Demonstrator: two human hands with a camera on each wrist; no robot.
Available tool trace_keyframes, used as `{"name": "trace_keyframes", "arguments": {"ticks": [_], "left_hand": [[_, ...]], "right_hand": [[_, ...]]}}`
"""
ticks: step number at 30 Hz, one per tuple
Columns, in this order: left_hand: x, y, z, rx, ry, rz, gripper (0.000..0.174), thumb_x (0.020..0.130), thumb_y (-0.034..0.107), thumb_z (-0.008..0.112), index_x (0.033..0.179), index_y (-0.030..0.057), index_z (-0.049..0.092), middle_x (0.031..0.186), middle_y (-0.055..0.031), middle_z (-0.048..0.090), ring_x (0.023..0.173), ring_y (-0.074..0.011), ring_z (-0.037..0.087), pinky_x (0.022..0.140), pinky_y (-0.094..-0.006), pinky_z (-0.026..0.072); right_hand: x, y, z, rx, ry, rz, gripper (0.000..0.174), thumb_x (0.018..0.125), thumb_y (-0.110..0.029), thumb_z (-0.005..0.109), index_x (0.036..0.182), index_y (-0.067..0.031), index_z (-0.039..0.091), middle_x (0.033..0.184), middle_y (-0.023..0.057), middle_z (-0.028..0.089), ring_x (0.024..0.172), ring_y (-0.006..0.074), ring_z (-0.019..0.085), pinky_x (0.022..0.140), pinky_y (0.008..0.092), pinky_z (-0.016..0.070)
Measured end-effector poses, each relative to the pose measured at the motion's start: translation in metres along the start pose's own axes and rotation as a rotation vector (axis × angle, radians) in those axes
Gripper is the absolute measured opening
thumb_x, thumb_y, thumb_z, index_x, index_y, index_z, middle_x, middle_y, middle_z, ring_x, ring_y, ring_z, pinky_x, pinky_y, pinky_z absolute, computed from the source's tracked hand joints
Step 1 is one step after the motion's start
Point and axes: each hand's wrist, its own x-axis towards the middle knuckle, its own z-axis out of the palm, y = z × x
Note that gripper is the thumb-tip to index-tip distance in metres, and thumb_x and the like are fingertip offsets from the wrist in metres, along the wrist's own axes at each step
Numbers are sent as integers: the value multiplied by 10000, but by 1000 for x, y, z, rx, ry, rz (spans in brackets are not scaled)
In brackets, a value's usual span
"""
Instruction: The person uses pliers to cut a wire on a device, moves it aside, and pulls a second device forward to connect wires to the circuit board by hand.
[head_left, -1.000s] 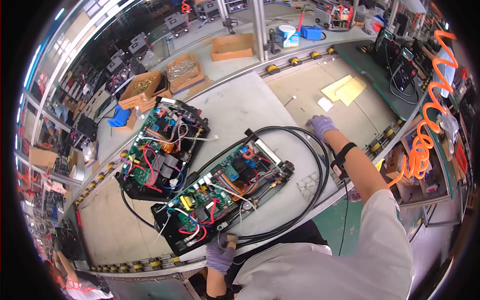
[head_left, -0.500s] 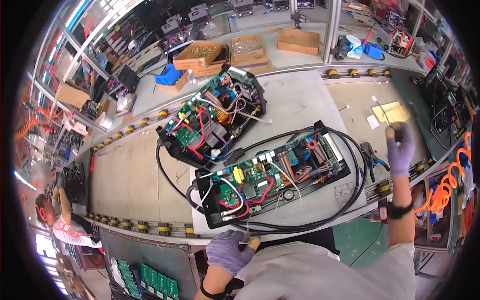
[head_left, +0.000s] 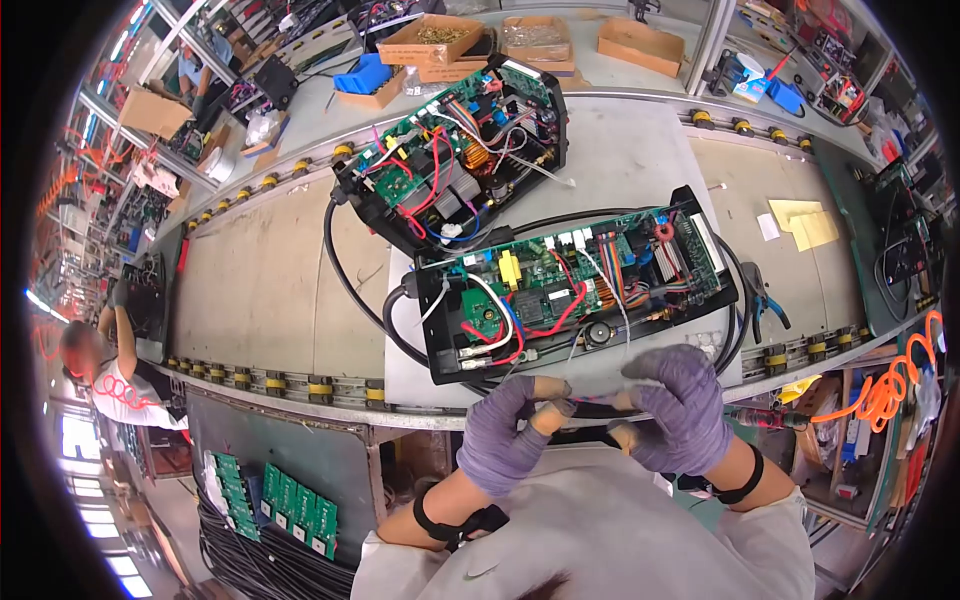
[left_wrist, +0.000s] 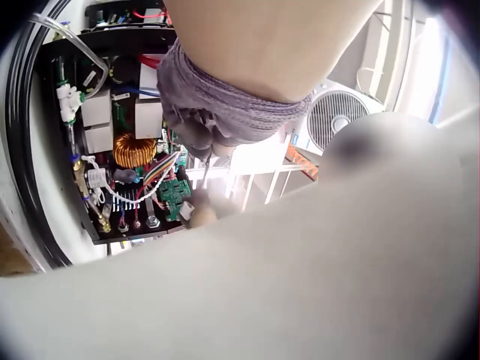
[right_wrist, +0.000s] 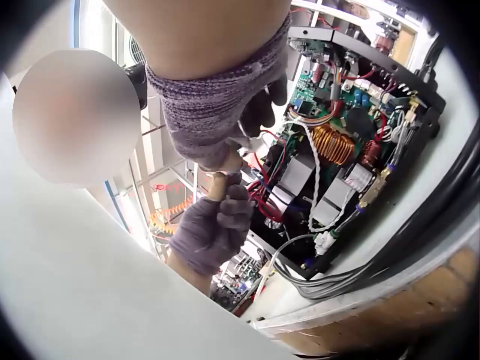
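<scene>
Both gloved hands meet over the near edge of the bench, in front of an open black machine chassis (head_left: 580, 300) filled with circuit boards and coloured wires. Thumb and fingers of my left hand (head_left: 505, 430) pinch a thin wire. My right hand (head_left: 680, 410), fingers curled, pinches a small thin piece facing the left fingertips; its kind I cannot tell. A white wire (head_left: 615, 285) from the chassis hangs down toward the right fingers. In the right wrist view, the left hand (right_wrist: 214, 232) lies thumb-up right at the right fingertips.
A second open chassis (head_left: 460, 150) stands behind the first, and a black cable (head_left: 335, 250) loops round both. Blue-handled pliers (head_left: 765, 300) and yellow papers (head_left: 805, 222) lie to the right. Cardboard boxes (head_left: 640, 48) line the back; green circuit boards (head_left: 300, 505) lie lower left.
My right hand has come back from beside the yellow papers to the left hand. The left hand has risen and shifted right along the bench edge. The head view has turned.
</scene>
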Motion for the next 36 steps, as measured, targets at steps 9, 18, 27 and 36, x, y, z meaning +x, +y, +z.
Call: {"name": "trace_keyframes", "arguments": {"ticks": [9,18,27,36], "left_hand": [[5,3,-3,284,12,273,227,857,167,736,1054,82,663,987,-89,694,860,-181,657,729,-306,531],[0,13,-5,405,41,309,258,805,106,755,1045,87,665,1006,-110,687,846,-223,670,719,-328,540],[17,52,-35,1047,500,706,283,804,148,689,1069,73,624,1094,-133,628,1003,-293,576,875,-405,442],[42,5,-50,591,432,520,401,878,183,648,1244,45,556,1325,-218,491,1278,-381,453,1046,-446,386]], "right_hand": [[9,-7,23,-49,25,19,419,715,-114,756,1078,-73,551,936,128,666,833,331,652,751,460,529],[17,-2,24,340,-67,170,320,719,-66,726,1034,-66,666,835,135,648,684,315,630,624,377,524],[73,8,19,6,372,345,122,767,-93,733,873,-55,686,718,133,645,593,274,628,518,341,494],[87,26,33,4,308,492,136,759,-177,728,804,-50,714,707,133,647,628,287,627,580,376,495]]}}
